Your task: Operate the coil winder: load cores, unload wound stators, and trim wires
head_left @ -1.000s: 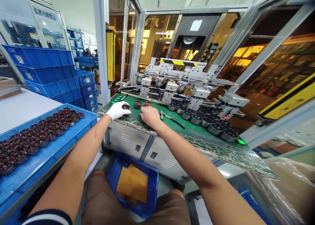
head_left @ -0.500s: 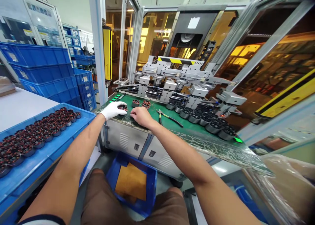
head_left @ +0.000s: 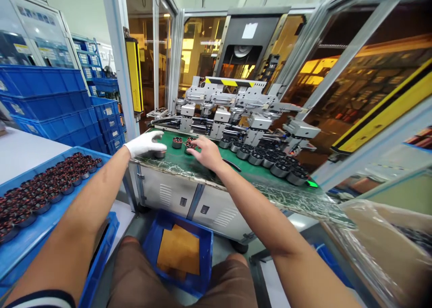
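Note:
My left hand (head_left: 146,145), in a white glove, has its thumb and fingers apart above the green bench top. Just below its fingers sits a wound motor stator (head_left: 160,154), partly covered by the glove. My bare right hand (head_left: 208,154) has thumb and fingers around another copper-wound stator (head_left: 189,144), on its right side. Between the hands stands a third wound stator (head_left: 177,141), touched by neither. The cutting pliers (head_left: 232,165) lie beyond my right wrist, mostly hidden, with a dark handle showing.
Several grey-black motor parts (head_left: 263,157) stand in rows on the right of the bench, before a metal clamping fixture (head_left: 222,114). At left is a blue tray (head_left: 76,195) of wound stators. Yellow light-curtain posts (head_left: 135,74) flank the bench. A blue bin (head_left: 207,258) stands between my knees.
My left hand has opened away from the stator it was around. My right hand has moved right, from beside that stator to another one. The view has shifted slightly.

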The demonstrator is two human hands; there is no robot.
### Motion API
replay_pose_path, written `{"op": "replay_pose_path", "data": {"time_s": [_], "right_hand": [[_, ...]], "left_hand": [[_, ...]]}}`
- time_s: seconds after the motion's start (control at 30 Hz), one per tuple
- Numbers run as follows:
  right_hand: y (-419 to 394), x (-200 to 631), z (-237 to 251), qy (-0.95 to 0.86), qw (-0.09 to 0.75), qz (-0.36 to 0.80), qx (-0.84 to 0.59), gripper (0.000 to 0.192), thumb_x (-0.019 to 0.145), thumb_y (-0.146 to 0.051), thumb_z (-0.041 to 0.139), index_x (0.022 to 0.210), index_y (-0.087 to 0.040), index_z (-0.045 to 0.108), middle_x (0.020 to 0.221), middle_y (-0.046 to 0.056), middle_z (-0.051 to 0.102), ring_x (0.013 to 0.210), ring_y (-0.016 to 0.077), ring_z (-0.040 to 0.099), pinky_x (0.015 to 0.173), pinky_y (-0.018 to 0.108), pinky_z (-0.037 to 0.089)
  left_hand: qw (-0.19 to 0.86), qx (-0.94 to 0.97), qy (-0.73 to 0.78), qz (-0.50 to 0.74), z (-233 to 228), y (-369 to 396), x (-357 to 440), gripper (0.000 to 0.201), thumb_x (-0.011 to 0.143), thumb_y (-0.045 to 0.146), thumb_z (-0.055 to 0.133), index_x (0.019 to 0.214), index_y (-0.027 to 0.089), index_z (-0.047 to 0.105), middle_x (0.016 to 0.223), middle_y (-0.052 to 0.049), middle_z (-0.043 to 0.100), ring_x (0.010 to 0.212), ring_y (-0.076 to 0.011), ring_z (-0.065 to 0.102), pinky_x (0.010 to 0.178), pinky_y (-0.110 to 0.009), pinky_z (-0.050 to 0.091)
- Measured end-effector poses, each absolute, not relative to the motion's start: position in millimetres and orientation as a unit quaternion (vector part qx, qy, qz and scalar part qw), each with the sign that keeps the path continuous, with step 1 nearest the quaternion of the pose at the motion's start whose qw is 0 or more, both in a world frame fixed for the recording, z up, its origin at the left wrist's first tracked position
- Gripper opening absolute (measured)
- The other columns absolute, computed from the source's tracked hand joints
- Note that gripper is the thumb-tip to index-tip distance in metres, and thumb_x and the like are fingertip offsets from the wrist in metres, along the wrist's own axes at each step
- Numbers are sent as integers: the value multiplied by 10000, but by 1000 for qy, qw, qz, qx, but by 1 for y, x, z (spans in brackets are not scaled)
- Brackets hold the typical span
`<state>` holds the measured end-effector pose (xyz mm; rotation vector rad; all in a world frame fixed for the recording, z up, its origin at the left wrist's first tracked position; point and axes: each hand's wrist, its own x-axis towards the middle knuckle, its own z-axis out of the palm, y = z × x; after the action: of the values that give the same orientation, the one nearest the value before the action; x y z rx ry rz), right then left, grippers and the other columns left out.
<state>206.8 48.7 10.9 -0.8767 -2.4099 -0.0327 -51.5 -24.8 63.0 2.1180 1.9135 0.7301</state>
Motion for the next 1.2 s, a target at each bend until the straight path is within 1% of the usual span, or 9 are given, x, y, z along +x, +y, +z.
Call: {"op": "replay_pose_path", "data": {"time_s": [0.07,0.2,0.47,0.63,0.73,0.8,0.87,1.0,1.2], "right_hand": [[59,207,7,-884,314,-19,-346,326,918,-341,682,1176,-143,685,1188,129,601,1099,243,561,962,351,472],[65,204,-3,-886,320,-28,-335,235,870,-291,744,1059,-156,712,1195,110,590,1094,232,537,974,349,477],[59,215,-3,-879,323,-30,-349,139,881,-233,711,974,-129,703,1147,124,607,1053,252,537,955,371,471],[45,210,9,-874,338,-5,-349,264,923,-245,669,1148,-107,685,1274,163,595,1222,300,499,1040,415,408],[36,197,14,-894,301,33,-331,206,919,-254,684,1093,-151,720,1075,85,701,1008,211,629,902,296,471],[32,188,16,-904,263,53,-333,112,882,-225,714,967,-164,754,870,35,722,815,170,654,787,249,478],[31,182,16,-910,235,58,-337,111,859,-175,704,947,-169,771,809,21,720,769,160,655,766,235,471],[31,184,19,-918,203,46,-338,269,802,-92,648,1017,-184,782,869,38,737,848,195,671,807,256,473],[27,213,21,-921,209,41,-326,222,756,-62,628,872,-162,789,942,69,740,960,242,666,880,298,463]], "left_hand": [[64,717,657,226,80,-8,-38,916,742,628,658,1504,174,429,1504,-112,520,1327,-281,544,1106,-337,428],[29,728,671,141,89,33,0,882,572,442,821,1381,183,584,1450,-146,570,1331,-370,530,1132,-416,393],[13,741,669,55,73,34,5,498,600,382,764,1079,244,763,1158,-71,752,1113,-293,678,1007,-319,481],[15,756,651,56,68,-1,-5,560,678,449,716,1200,245,719,1203,-53,733,1119,-273,665,1004,-287,470],[18,759,647,74,62,-14,-4,587,756,452,654,1296,220,659,1274,-55,699,1159,-256,644,1015,-272,457],[20,756,648,84,60,-17,-3,586,773,439,643,1315,216,643,1288,-50,692,1169,-246,638,1016,-266,455],[21,754,650,89,59,-17,-3,582,771,433,651,1310,212,647,1288,-49,691,1167,-249,638,1018,-270,455],[20,752,653,89,59,-15,-2,583,777,437,656,1306,193,650,1292,-62,688,1170,-258,638,1017,-276,455],[13,745,662,81,62,-16,-3,581,789,480,644,1311,225,644,1290,-41,691,1148,-246,647,1015,-277,460]]}}
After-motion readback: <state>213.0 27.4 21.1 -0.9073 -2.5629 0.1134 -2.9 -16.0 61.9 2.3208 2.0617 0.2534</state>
